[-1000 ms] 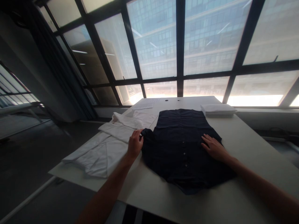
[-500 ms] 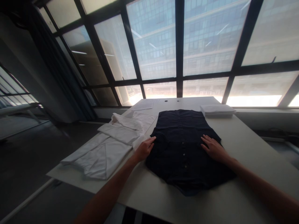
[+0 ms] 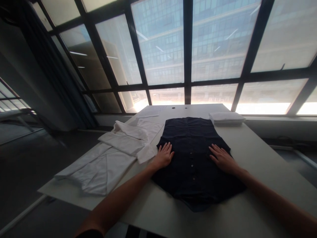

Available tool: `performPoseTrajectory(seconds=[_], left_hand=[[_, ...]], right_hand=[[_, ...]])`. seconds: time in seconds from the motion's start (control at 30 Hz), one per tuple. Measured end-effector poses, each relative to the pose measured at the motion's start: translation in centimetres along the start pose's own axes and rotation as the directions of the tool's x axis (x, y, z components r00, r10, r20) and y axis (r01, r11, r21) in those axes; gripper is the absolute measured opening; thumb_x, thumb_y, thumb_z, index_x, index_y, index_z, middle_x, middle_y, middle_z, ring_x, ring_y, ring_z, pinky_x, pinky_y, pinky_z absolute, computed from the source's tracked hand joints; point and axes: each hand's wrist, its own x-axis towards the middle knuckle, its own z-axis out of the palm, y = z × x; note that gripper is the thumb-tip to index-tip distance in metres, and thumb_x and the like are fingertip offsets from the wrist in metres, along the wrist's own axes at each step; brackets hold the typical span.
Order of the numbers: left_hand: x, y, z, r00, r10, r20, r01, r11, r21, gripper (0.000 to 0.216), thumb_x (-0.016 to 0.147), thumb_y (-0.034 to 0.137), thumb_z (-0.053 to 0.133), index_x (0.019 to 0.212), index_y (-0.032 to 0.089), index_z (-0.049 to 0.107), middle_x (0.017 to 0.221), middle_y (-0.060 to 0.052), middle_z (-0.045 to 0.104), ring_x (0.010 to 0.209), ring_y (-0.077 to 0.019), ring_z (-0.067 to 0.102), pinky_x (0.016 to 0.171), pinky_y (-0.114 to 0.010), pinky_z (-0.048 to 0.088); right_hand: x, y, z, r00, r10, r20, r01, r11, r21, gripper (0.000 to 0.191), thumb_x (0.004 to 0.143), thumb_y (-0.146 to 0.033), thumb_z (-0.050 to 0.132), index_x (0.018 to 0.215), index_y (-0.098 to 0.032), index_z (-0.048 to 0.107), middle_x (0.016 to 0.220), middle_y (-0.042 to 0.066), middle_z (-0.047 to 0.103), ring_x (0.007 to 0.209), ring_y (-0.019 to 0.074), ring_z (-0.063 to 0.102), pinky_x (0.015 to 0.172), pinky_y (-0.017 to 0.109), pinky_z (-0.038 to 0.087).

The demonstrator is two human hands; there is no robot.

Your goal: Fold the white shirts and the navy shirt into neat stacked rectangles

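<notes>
A dark navy button-front shirt lies spread on the white table, its small buttons running down the middle and its curved hem toward me. No sleeves show stretched out to its sides. My left hand rests flat on the shirt's left side, fingers spread. On the right side, my right hand lies palm down on the cloth with its fingers apart. Left of the shirt, white garments lie loosely laid over one another, close to my left hand and forearm.
A stack of folded white cloth sits at the table's far right. Paper sheets lie at the far left of the table. Behind it stand large framed windows, with a dark curtain to the left.
My left hand has moved from the shirt's left edge inward onto the cloth and opened flat. My right hand stays about where it was. The whole view has shifted slightly.
</notes>
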Motion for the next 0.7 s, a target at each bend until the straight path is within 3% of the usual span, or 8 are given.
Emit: performPoseTrajectory(seconds=[0.2,0.5,0.6,0.7], left_hand=[[-0.5,-0.5,-0.4,0.984,0.167,0.069,-0.164,0.985,-0.047,0.067,0.104,0.054,0.021,0.158,0.017,0.018,0.165,-0.008,0.013,0.152,-0.0234,0.009,0.121,-0.048,0.011],[-1.1,-1.0,-0.3,0.998,-0.009,0.057,0.011,0.999,-0.035,0.070,0.099,0.064,0.026,0.157,0.024,0.027,0.164,-0.005,0.015,0.150,-0.0408,0.008,0.116,-0.062,0.014],[-0.5,-1.6,-0.4,1.000,-0.003,0.020,0.004,0.998,-0.065,0.065,0.100,0.061,0.028,0.153,0.024,0.037,0.162,-0.006,0.025,0.149,-0.0394,0.017,0.116,-0.061,0.019],[1.0,-2.4,-0.4,0.995,0.001,-0.103,-0.009,0.997,-0.077,0.058,0.103,0.049,0.028,0.149,0.018,0.043,0.159,-0.009,0.034,0.148,-0.0318,0.024,0.117,-0.051,0.025]], right_hand=[[-0.1,-0.4,-0.9,0.993,-0.089,0.081,0.087,0.996,0.022,0.066,0.100,-0.059,0.025,0.156,-0.024,0.030,0.162,0.005,0.022,0.150,0.0259,0.013,0.121,0.052,0.015],[0.0,-0.4,-0.3,0.986,0.167,0.000,-0.167,0.986,-0.031,0.065,0.100,-0.051,0.027,0.153,-0.013,0.037,0.160,0.012,0.027,0.149,0.0264,0.021,0.120,0.049,0.019],[0.0,-0.2,-0.2,0.988,0.152,0.006,-0.152,0.988,-0.023,0.066,0.099,-0.050,0.030,0.152,-0.012,0.037,0.160,0.013,0.028,0.149,0.0268,0.022,0.120,0.048,0.019],[0.1,-0.2,-0.5,0.993,0.121,0.010,-0.121,0.993,-0.002,0.066,0.099,-0.049,0.033,0.152,-0.010,0.038,0.160,0.015,0.028,0.149,0.0270,0.021,0.121,0.046,0.018]])
